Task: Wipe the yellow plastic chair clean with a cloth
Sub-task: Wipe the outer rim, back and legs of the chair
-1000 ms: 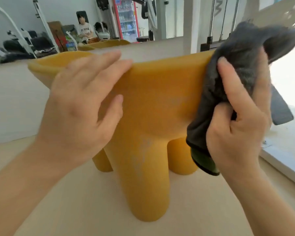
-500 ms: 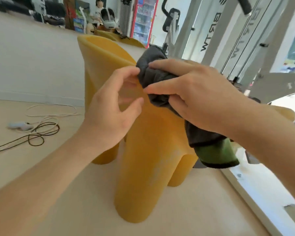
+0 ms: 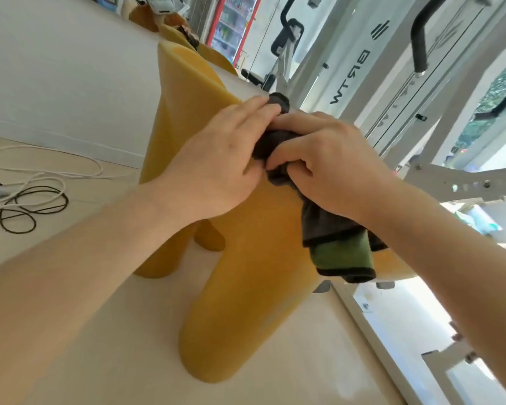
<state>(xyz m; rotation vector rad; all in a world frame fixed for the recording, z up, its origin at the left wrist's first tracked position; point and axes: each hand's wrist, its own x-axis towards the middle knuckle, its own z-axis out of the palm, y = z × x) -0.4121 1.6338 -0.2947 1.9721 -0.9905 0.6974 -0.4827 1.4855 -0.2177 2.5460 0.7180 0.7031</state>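
Observation:
The yellow plastic chair (image 3: pixel 246 282) stands on the pale floor with thick round legs, its rim rising toward the upper left. A dark grey cloth (image 3: pixel 330 226) with a green underside hangs over the chair's upper side. My right hand (image 3: pixel 324 168) grips the bunched cloth against the chair. My left hand (image 3: pixel 219 162) lies on the chair's side with its fingers stretched onto the top of the cloth, touching the right hand.
Black and white cables (image 3: pixel 27 194) lie coiled on the floor at the left. A white gym machine frame (image 3: pixel 371 59) stands behind the chair on the right. A low white ledge (image 3: pixel 371 331) runs along the floor at the right.
The view has tilted and come closer. My left hand has straightened out and slid up against the cloth. My right hand has bunched the cloth tighter on the chair's side.

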